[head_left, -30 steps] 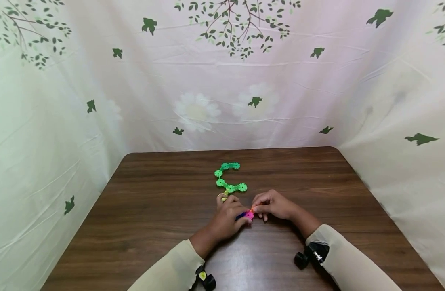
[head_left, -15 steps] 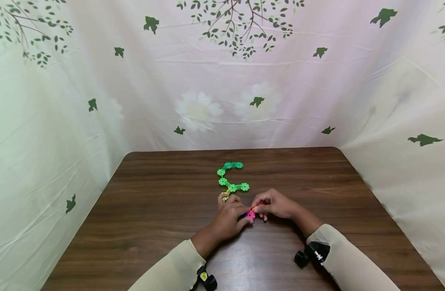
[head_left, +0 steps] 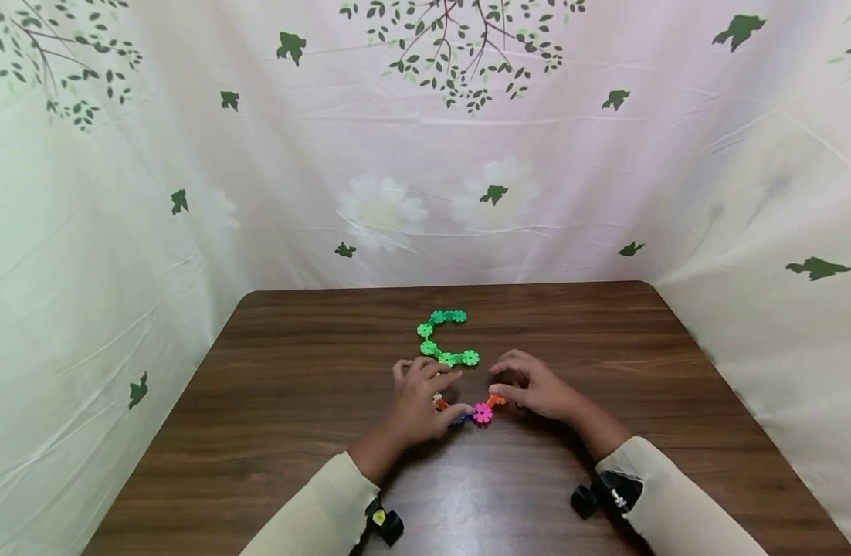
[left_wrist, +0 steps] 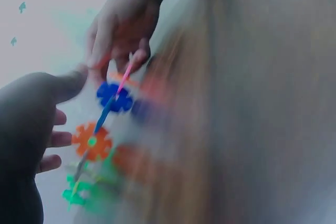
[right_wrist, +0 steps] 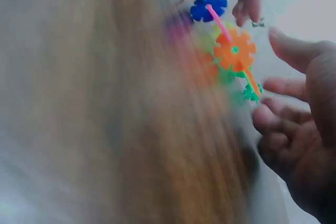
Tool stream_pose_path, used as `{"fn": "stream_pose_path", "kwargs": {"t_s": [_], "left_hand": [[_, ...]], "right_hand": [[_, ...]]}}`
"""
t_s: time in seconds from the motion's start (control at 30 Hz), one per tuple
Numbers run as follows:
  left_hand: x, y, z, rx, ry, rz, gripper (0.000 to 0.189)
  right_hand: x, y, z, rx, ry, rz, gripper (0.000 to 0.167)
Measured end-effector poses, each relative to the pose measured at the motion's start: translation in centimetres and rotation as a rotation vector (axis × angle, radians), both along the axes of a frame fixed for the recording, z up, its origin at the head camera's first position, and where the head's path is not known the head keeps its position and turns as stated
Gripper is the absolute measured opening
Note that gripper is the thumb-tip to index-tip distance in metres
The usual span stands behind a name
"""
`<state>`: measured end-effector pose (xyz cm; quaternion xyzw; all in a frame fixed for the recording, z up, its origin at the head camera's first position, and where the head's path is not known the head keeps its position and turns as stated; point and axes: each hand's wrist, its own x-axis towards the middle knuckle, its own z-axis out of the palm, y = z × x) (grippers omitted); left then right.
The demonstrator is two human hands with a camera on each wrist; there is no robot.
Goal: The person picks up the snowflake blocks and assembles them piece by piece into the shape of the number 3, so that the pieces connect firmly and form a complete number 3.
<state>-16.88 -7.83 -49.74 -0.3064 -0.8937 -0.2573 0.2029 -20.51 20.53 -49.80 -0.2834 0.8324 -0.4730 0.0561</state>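
A chain of notched, flower-shaped plastic discs lies on the table, its green part (head_left: 428, 348) curving away at the back. At the near end are a pink disc (head_left: 483, 414), an orange disc (head_left: 496, 400) and a blue disc (head_left: 460, 419). My left hand (head_left: 417, 403) spreads over the chain's middle and hides part of it, thumb stretched toward the blue disc. Beside the orange end, my right hand (head_left: 540, 392) has its thumb right at the disc in the head view. The right wrist view shows that hand's fingers apart, holding nothing, near the orange disc (right_wrist: 239, 48).
The dark wooden table (head_left: 314, 347) has rounded back corners. Behind it and along both sides hangs a pale leaf-patterned cloth (head_left: 425, 154). Each wrist carries a black camera mount, one on the left (head_left: 387, 525) and one on the right (head_left: 609, 494).
My left hand has shifted left and spread its fingers, uncovering more of the blue and pink discs. The right hand has loosened from the orange disc and drawn slightly right.
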Motion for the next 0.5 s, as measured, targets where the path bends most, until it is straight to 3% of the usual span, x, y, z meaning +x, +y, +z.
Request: {"fn": "stream_pose_path", "kwargs": {"t_s": [0.1,0.23,0.37,0.5], "left_hand": [[-0.7,-1.0,0.4,0.028,-0.045,0.025,0.054],[-2.0,-2.3,0.8,0.043,-0.08,0.076,0.043],[-3.4,-3.4,0.9,0.051,-0.152,0.102,0.044],[-4.6,-4.1,1.0,0.043,-0.247,0.093,0.051]], "right_hand": [[0.7,-0.6,0.5,0.045,0.133,-0.165,0.032],[2.3,-2.2,1.5,0.029,0.237,-0.346,0.03],[4.1,-4.2,1.9,-0.007,0.239,-0.386,0.034],[5.6,-5.9,1.9,-0.015,0.148,-0.368,0.052]]}}
